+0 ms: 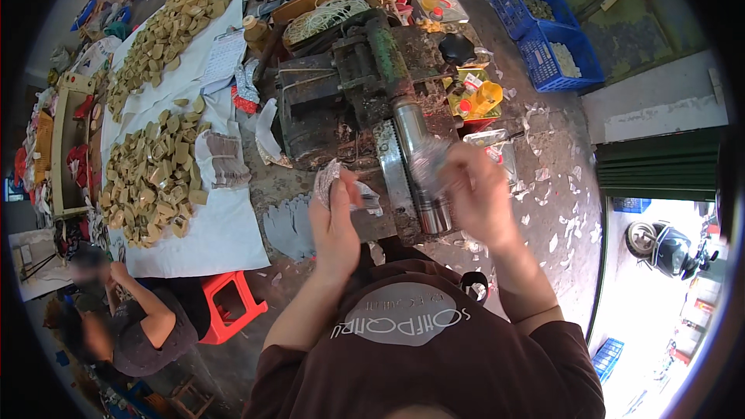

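- The left hand (335,209) is raised in front of the person's chest, forearm coming up from the lower edge, wrist bent so the fingers point up toward the machine (349,93).
- Its fingers are curled closed around a small stack of thin grey pieces (326,181), which fan out above the thumb; the stack sits just before the near edge of the machine.
- The right hand (477,190) is lifted to the right of the machine's steel roller (419,163), forearm rising from the lower right, back of the hand toward the camera.
- Its fingers are bent inward and pinch a crumpled bit of clear, shiny wrap (431,159) that lies against the roller; the hand is blurred, so how tightly it grips cannot be told exactly.
- The roller runs toward the person from the machine's dark, grimy body, beside a toothed metal strip (392,167).
- Left of the machine, a white sheet (225,233) carries heaps of tan, flat pieces (151,178), with a bundle of grey pieces (221,157) at its edge nearest the machine.
- Beyond the machine stands a tray of pale loops (326,15); to its right are blue crates (555,54).
- Below the white sheet, left of the machine, another person (132,326) sits near a red stool (229,302).
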`<state>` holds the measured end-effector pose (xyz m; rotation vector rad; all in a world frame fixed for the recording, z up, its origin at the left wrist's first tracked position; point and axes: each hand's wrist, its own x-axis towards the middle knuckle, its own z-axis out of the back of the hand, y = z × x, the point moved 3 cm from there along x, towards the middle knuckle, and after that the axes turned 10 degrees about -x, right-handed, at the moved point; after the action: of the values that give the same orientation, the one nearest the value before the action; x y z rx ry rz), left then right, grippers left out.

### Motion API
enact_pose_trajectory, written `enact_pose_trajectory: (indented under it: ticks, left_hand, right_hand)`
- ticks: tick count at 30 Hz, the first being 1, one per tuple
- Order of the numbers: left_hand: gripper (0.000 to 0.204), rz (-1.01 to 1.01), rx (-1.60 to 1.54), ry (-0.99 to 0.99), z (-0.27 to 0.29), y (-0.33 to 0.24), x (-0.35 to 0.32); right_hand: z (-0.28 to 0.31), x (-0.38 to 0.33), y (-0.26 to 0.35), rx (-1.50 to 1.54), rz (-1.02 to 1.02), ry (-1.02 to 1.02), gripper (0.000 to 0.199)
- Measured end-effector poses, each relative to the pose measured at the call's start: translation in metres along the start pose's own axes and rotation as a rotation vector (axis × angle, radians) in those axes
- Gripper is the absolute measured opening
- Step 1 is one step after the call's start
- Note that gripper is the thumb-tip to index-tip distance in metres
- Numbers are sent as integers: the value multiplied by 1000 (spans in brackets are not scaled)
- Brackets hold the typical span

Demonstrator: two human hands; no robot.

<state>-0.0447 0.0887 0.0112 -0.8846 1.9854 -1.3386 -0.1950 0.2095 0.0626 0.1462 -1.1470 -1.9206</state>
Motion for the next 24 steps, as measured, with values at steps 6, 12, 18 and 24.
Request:
enact_pose_trajectory:
  ticks: [6, 12, 18, 24]
  left_hand:
    - [32, -105, 635, 449, -3, 3, -6]
    - [52, -120, 783, 600, -31, 9, -14]
    - [40, -60, 619, 427, -6, 9, 0]
    - [43, -166, 646, 70, 103, -5, 8]
  right_hand:
    - [48, 16, -59, -318, -188, 370, 7]
    - [11, 2, -55, -354, -90, 505, 7]
    - [10, 5, -57, -229, -186, 238, 18]
    - [13, -6, -66, -158, -281, 149, 29]
